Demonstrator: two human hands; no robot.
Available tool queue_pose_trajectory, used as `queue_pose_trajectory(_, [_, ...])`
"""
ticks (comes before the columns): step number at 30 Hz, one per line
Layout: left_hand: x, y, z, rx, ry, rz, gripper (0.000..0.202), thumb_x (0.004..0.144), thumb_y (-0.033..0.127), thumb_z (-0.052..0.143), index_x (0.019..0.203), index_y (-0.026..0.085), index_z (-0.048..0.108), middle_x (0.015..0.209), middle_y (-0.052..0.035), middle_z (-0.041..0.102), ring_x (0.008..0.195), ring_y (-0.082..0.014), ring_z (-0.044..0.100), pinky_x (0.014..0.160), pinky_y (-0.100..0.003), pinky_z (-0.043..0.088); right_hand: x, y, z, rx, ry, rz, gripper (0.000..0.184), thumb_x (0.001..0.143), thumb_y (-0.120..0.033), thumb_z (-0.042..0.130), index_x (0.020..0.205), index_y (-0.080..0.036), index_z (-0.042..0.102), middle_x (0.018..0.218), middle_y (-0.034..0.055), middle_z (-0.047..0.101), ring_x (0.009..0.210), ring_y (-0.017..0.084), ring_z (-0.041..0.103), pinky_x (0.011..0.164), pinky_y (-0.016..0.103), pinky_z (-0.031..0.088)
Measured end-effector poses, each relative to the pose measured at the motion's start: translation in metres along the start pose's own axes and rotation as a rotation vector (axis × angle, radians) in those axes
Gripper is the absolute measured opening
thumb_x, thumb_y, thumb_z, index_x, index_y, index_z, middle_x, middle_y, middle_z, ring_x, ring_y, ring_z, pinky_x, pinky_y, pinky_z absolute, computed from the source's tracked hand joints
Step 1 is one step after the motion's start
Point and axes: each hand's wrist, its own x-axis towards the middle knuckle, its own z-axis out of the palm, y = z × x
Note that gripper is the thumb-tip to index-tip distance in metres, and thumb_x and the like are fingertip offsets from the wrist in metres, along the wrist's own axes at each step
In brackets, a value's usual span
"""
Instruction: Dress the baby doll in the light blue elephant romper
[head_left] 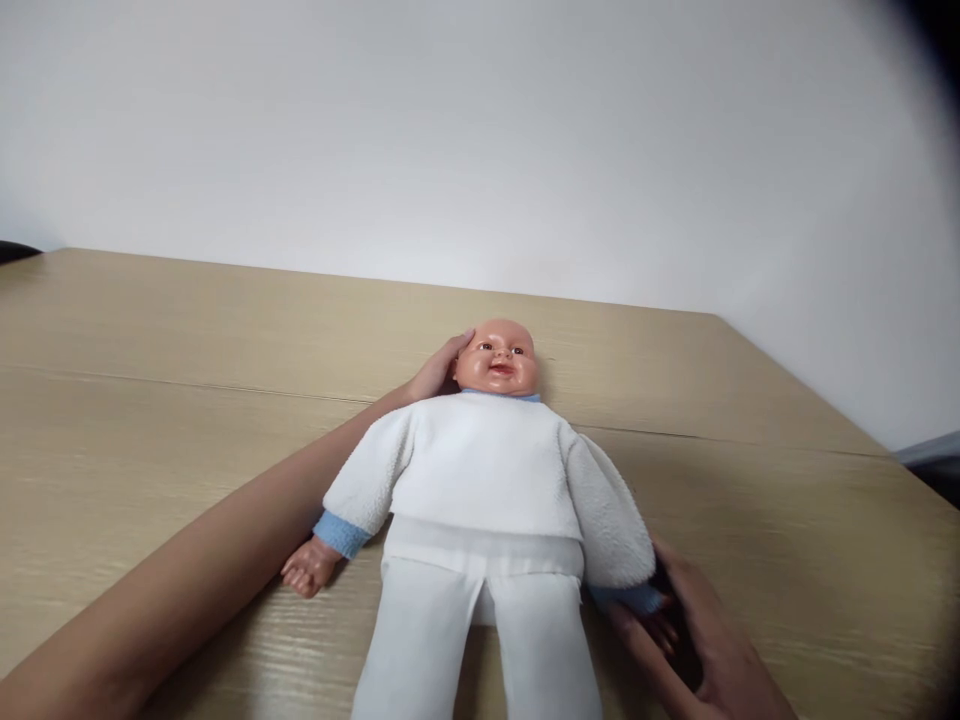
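A baby doll (487, 470) in a white fleece top with blue cuffs and white trousers lies on its back on the wooden table (187, 400), head away from me. My left hand (439, 372) cups the side and back of the doll's head, fingers curved against it. My right hand (701, 640) is at the lower right, its fingers wrapped round the doll's small hand (660, 628) below the blue cuff. The doll's other hand (309, 568) rests bare on the table beside my left forearm.
A plain white wall (480, 140) rises behind the table's far edge. A dark object (15, 250) shows at the far left edge, and a grey surface (934, 455) lies beyond the table's right corner.
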Motion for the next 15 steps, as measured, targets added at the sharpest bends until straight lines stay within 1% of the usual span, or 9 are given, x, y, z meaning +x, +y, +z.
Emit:
queue_pose_trajectory(4, [0.001,-0.001,-0.003,0.006,-0.023,-0.024,0.066,0.101,0.065,0.058,0.134,0.01,0.071,0.133,-0.0171,0.076,0.134,-0.0377,0.066,0.125,-0.051,0.043,0.0,-0.004,0.0,0.022,-0.03,0.044,0.051,0.101,-0.053,0.062,0.144,-0.026,0.055,0.131,0.0138,0.074,0.111,0.03,0.077,0.087,0.034,0.067])
queue_pose_trajectory(9, [0.002,0.002,-0.005,0.046,-0.025,-0.047,0.067,0.1,0.067,0.059,0.129,0.008,0.073,0.131,-0.0188,0.077,0.131,-0.0388,0.068,0.123,-0.052,0.045,0.003,-0.009,0.0,0.061,-0.044,0.105,0.053,0.101,-0.058,0.06,0.141,-0.024,0.055,0.128,0.0148,0.074,0.109,0.031,0.076,0.083,0.037,0.068])
queue_pose_trajectory(12, [0.001,0.005,-0.002,0.073,0.004,-0.045,0.064,0.1,0.066,0.059,0.127,0.01,0.074,0.132,-0.0171,0.077,0.131,-0.0367,0.068,0.124,-0.048,0.044,0.004,-0.011,0.001,0.076,-0.042,0.126,0.056,0.1,-0.06,0.059,0.143,-0.024,0.054,0.127,0.0154,0.072,0.108,0.031,0.075,0.084,0.041,0.066])
queue_pose_trajectory(15, [-0.005,0.008,0.005,0.112,0.007,-0.074,0.065,0.101,0.067,0.055,0.126,0.011,0.074,0.133,-0.0167,0.076,0.132,-0.0364,0.067,0.122,-0.047,0.046,0.005,-0.015,0.002,0.105,-0.042,0.141,0.058,0.1,-0.063,0.058,0.141,-0.023,0.054,0.123,0.0153,0.071,0.102,0.031,0.073,0.085,0.044,0.064])
